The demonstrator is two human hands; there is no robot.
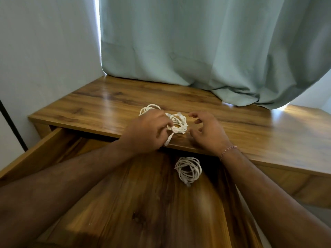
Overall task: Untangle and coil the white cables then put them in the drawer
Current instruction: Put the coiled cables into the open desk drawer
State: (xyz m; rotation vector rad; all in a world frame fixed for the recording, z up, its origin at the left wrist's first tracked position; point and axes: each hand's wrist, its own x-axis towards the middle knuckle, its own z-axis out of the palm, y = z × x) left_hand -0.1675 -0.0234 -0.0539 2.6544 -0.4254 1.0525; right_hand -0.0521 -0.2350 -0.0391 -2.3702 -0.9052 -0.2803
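A coiled white cable (178,123) lies near the front edge of the wooden desk top (111,104). My left hand (146,132) is closed on its near side, and a flat cable end hangs down from my fingers over the desk edge. More white loops (149,107) show behind that hand. My right hand (208,130) hovers just right of the coil, fingers curled and apart, holding nothing. Below the desk edge the drawer (59,140) is pulled out. A second coiled white cable (189,170) rests on its floor near the back.
A pale green curtain (206,51) hangs behind the desk and drapes onto its back right part. A white wall (44,51) stands to the left. My forearms reach over the drawer.
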